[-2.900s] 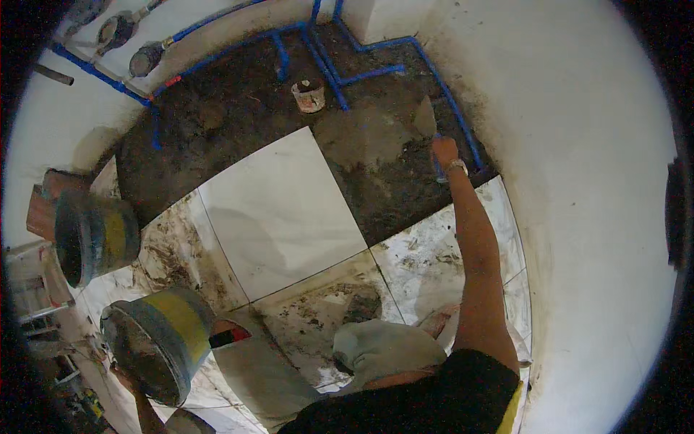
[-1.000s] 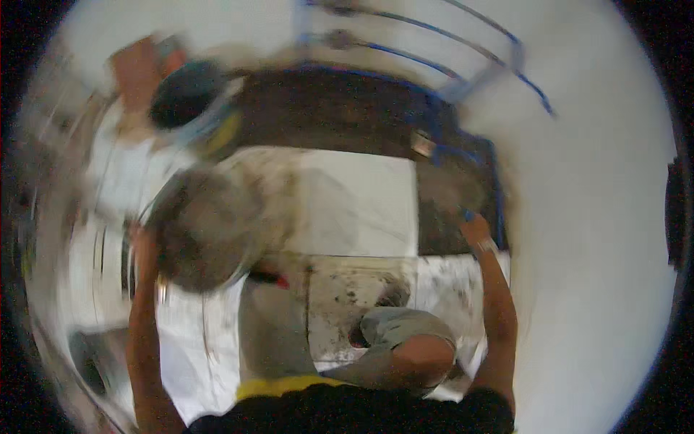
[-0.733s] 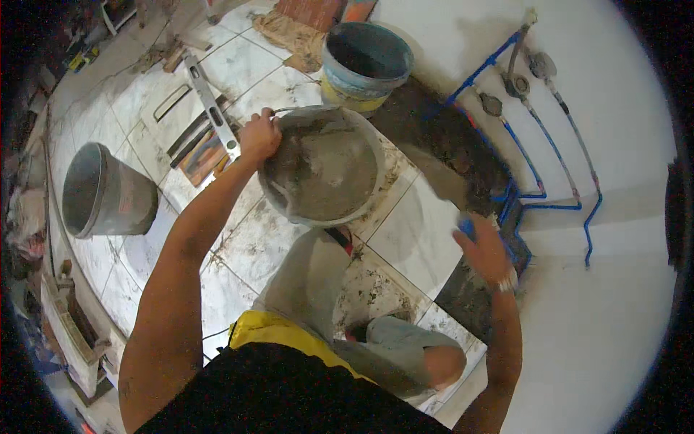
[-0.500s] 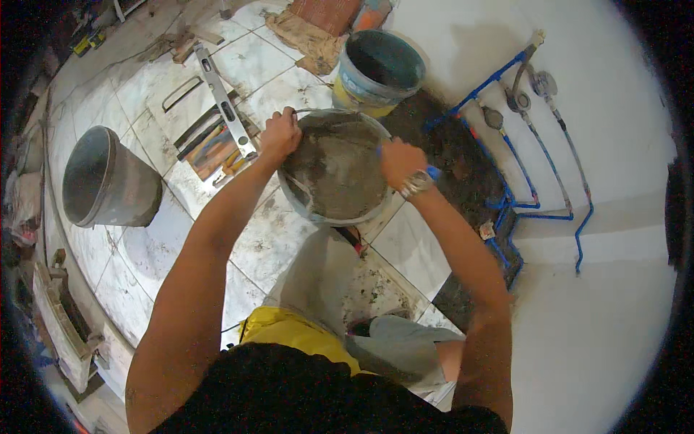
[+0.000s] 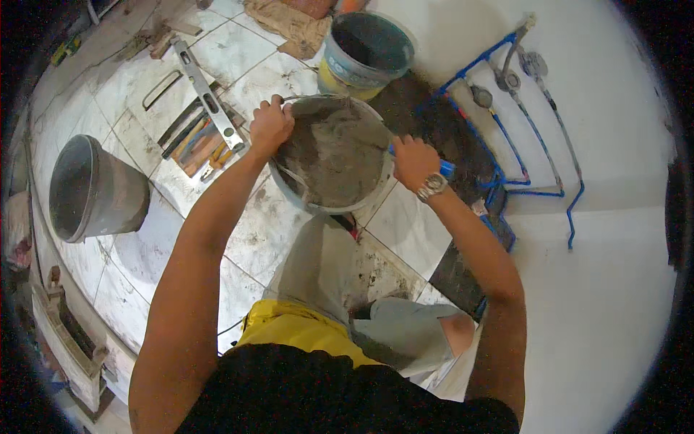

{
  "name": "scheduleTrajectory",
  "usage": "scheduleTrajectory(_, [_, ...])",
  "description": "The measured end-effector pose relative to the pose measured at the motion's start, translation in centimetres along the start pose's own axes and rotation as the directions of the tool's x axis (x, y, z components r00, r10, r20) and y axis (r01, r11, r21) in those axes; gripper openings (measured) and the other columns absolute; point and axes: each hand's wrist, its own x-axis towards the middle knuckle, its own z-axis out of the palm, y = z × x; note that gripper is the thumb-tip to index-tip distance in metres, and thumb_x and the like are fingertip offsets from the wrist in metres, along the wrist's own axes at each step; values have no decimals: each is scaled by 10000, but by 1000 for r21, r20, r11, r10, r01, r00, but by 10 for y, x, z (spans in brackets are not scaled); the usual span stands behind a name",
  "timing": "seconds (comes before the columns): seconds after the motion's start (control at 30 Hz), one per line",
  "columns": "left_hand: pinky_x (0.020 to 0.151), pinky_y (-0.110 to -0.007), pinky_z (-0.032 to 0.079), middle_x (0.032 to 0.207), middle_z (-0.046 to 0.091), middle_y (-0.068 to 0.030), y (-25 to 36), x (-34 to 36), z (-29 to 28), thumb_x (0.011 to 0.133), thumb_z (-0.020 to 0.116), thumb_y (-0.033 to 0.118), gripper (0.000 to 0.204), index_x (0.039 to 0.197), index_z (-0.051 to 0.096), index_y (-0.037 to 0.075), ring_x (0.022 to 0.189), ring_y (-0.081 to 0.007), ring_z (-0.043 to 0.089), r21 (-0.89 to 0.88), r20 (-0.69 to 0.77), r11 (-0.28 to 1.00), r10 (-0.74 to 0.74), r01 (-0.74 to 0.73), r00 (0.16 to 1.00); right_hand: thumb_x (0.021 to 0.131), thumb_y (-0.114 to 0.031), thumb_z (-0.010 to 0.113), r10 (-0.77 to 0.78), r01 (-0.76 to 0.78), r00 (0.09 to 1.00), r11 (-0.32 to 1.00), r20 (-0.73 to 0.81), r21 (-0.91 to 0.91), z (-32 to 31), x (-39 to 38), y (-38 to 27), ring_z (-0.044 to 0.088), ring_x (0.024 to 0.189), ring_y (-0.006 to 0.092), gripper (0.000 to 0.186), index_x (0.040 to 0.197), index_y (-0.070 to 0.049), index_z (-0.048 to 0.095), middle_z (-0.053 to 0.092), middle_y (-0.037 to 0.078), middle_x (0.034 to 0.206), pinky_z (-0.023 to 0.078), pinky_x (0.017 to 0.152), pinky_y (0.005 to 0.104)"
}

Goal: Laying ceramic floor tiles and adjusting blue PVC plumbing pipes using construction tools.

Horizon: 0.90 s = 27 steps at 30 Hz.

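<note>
A round bucket full of grey wet mortar stands on the floor in front of me, close to my knees. My left hand is closed on its rim at the upper left, fingers curled over the edge. At the right rim, my right hand is wrapped around a blue-handled tool. One end of the handle sticks out behind the fist; the tool's working end cannot be made out. A metal watch is on my right wrist.
Behind the mortar stands a larger dark-mouthed bucket. A grey bucket leans at the left. A spirit level lies beside several hand tools. Blue pipes with meters run along the right wall over dark loose soil.
My right hand has moved slightly right and down at the bucket's rim, showing more of the blue handle. My left hand stays on the rim. The whole view has shifted a little.
</note>
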Motion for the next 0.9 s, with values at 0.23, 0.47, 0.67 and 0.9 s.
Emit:
scheduleTrajectory(0.23, [825,-529,470,1099,542,-222,6,-2,-6,921,450,358,377,1161,491,71,1034,-420,532,23,44,1000,3,-4,999,713,-178,649,51,-80,990,971,132,225,30,6,-40,660,701,339,218,846,-7,627,644,203,844,542,598,430])
scheduleTrajectory(0.47, [830,-532,463,1100,542,-249,7,3,2,926,440,368,383,1161,484,70,1025,-438,539,82,71,996,-33,27,997,728,-216,592,-7,-118,959,900,284,420,23,18,-57,672,759,358,251,825,5,663,670,200,798,548,632,461])
scheduleTrajectory(0.67, [811,-539,458,1047,569,-262,0,3,7,923,435,374,390,1143,492,56,943,-469,568,63,22,993,95,-97,995,730,-303,556,25,-208,936,845,351,493,59,26,-49,667,729,345,352,812,21,664,667,211,805,539,678,455])
scheduleTrajectory(0.9, [803,-521,459,1016,589,-253,-4,6,10,917,443,380,378,1113,522,67,934,-448,578,82,-20,995,64,-62,998,752,-383,547,4,-320,899,690,438,650,43,12,-23,619,544,272,428,663,26,637,620,166,606,506,574,410])
